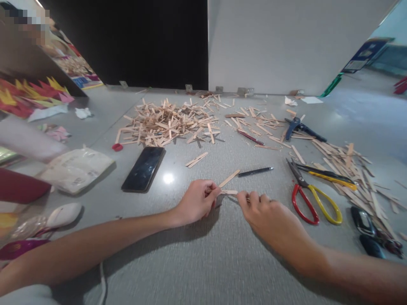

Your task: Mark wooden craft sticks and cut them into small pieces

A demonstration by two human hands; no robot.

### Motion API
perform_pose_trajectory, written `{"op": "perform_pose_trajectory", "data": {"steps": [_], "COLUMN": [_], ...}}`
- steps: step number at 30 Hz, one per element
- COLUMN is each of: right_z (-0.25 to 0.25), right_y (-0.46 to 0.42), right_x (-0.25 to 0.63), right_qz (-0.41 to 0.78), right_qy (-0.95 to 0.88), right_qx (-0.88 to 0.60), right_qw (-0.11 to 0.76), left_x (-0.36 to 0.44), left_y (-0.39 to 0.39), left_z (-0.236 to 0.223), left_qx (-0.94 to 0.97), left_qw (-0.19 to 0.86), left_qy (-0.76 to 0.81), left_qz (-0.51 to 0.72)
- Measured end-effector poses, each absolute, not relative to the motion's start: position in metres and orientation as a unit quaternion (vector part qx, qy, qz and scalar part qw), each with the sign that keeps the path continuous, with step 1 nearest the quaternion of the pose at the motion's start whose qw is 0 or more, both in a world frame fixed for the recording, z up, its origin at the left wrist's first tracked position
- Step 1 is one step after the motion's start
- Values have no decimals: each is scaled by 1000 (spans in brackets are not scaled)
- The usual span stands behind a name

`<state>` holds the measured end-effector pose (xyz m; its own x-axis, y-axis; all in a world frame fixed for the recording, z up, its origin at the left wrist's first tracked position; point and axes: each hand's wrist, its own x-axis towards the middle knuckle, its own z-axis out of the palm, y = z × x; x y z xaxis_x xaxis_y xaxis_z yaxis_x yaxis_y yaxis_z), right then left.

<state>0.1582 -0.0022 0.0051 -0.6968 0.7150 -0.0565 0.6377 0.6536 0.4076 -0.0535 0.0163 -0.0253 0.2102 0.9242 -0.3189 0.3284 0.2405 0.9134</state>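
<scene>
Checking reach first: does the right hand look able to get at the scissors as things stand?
Probably yes: the scissors lie close beside the right hand, and nothing visible blocks the way between them.

Wooden stick [229, 192] in left fingers [213, 195]

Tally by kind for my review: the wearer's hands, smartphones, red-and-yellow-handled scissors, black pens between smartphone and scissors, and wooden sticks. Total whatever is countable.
Left hand: 1
Right hand: 1
Smartphone: 1
Scissors: 1
Black pen: 1
Total: 5
Wooden sticks: overlapping, too many to count; left out.
</scene>
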Motion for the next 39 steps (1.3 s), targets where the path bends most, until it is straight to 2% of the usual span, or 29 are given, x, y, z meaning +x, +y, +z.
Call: {"op": "perform_pose_trajectory", "data": {"steps": [3,7,14,19,22,27,33,39], "right_z": [5,11,22,18,25,33,23,24], "right_y": [12,26,18,40,33,20,50,26], "right_x": [160,160,147,158,150,135,149,136], "right_qz": [155,116,154,121,110,119,110,155], "right_qy": [909,923,903,922,913,885,915,899], "right_qx": [358,332,348,298,317,382,314,352], "right_qw": [146,158,200,217,231,238,229,211], "left_x": [-54,-54,-55,-54,-54,-55,-54,-55], "left_y": [17,16,12,12,11,8,8,7], "left_z": [-26,-27,-30,-32,-33,-35,-39,-38], "left_qx": [569,576,589,602,608,618,625,630], "left_qw": [532,525,516,504,495,483,468,463], "left_qy": [563,560,550,545,544,540,540,540], "left_qz": [275,281,291,294,300,307,314,312]}}
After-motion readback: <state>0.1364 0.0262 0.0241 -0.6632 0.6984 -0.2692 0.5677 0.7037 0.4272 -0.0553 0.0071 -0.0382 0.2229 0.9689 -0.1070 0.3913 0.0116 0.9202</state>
